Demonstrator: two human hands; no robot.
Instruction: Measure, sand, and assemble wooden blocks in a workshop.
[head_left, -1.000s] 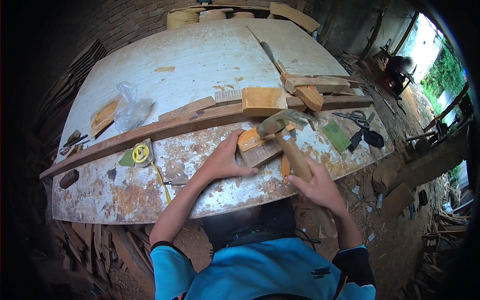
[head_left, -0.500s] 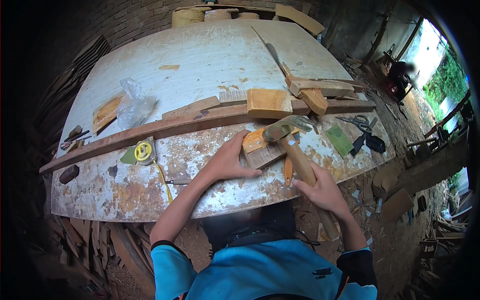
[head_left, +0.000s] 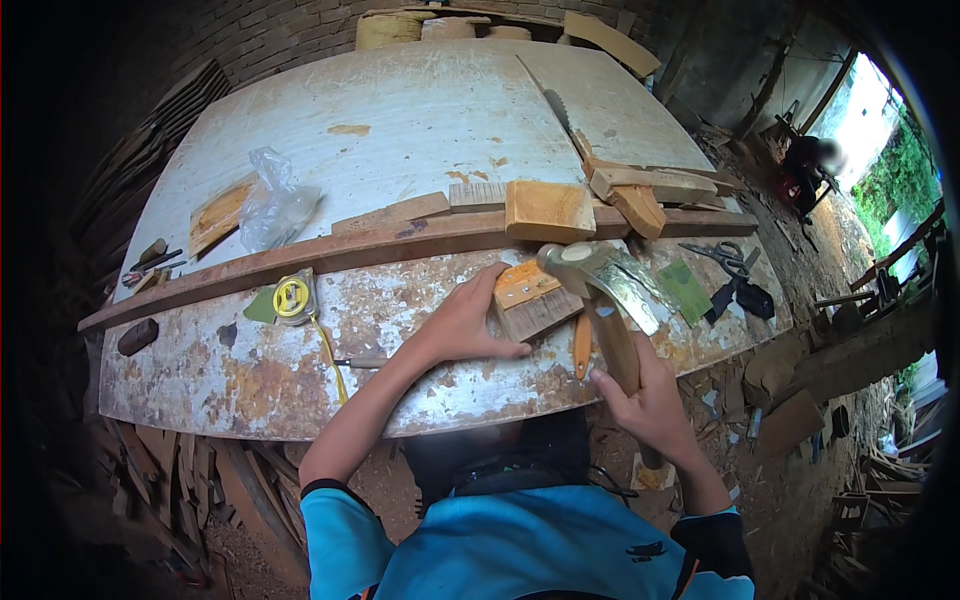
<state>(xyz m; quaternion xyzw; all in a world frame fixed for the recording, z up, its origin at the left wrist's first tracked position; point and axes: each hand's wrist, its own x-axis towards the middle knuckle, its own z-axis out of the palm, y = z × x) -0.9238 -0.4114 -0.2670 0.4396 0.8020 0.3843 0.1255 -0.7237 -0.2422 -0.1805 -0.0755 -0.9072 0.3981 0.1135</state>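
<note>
My left hand (head_left: 463,318) is closed around the left side of a wooden block (head_left: 538,316) on the worn bench. A thin orange wood strip (head_left: 525,284) with small metal dots lies along the block's top. My right hand (head_left: 650,395) grips the wooden handle of a hammer (head_left: 612,340). The hammer's metal head is up over the block's right end and partly hides it. Just right of the block, an orange-handled tool (head_left: 582,347) rests on the bench; its far end is hidden.
A long wooden beam (head_left: 370,249) crosses the bench (head_left: 255,385). Behind the hammer sit a thick wood block (head_left: 549,211) and a handsaw (head_left: 560,112). A tape measure (head_left: 294,298) and plastic bag (head_left: 276,205) are left, scissors (head_left: 725,257) and green sandpaper (head_left: 684,291) right.
The hammer head has risen off the orange strip and swung a little to the right, with my right hand shifting slightly. My left hand keeps its hold on the block.
</note>
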